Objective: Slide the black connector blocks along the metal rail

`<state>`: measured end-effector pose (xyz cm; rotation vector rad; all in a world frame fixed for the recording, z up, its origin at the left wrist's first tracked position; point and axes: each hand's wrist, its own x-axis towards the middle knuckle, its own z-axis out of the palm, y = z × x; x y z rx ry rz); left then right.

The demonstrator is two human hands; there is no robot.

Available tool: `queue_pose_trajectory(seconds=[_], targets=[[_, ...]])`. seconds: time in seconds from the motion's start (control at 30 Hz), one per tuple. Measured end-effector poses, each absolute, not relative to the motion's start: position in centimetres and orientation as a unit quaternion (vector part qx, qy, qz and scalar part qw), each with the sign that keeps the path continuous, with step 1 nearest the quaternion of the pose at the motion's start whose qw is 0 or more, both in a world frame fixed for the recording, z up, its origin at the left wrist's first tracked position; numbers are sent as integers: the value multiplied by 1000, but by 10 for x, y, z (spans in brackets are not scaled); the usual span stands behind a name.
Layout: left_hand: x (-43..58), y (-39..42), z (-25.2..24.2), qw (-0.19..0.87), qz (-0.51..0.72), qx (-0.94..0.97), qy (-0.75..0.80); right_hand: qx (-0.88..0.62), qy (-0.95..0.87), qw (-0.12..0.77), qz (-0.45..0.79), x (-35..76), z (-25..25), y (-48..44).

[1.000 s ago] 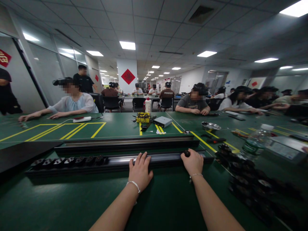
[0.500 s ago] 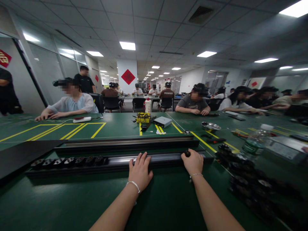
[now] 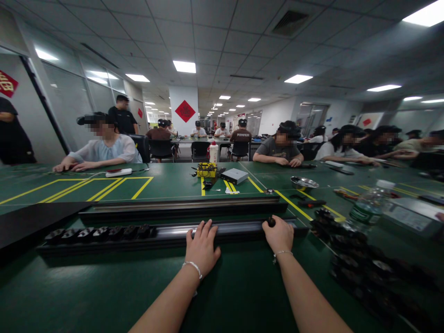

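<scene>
A long black rail with a shiny channel lies across the green table in front of me. Along its left part sits a row of several small black parts. My left hand rests on the rail's middle, fingers spread, holding nothing. Near the rail's right end, my right hand is closed around a small dark round piece, mostly hidden by the fingers. A second black rail lies parallel behind the first. To the right is a blurred heap of black parts.
A dark flat panel lies at left. Right of the rails stand a plastic bottle, a metal bowl and a grey box. Farther back are a yellow box with cables and a silver box. Other people sit around the table.
Almost nothing differs. Both hands keep their places on the rail, with only a very slight shift of the right hand.
</scene>
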<state>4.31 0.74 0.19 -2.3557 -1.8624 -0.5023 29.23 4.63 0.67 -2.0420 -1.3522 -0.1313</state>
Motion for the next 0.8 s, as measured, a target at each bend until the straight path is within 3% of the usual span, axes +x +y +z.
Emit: queue_pose_trajectory(seconds=[0.8], targets=[[42,7,2,39,-175,-775,-606,-787,-513,338,-56,294,6,48]])
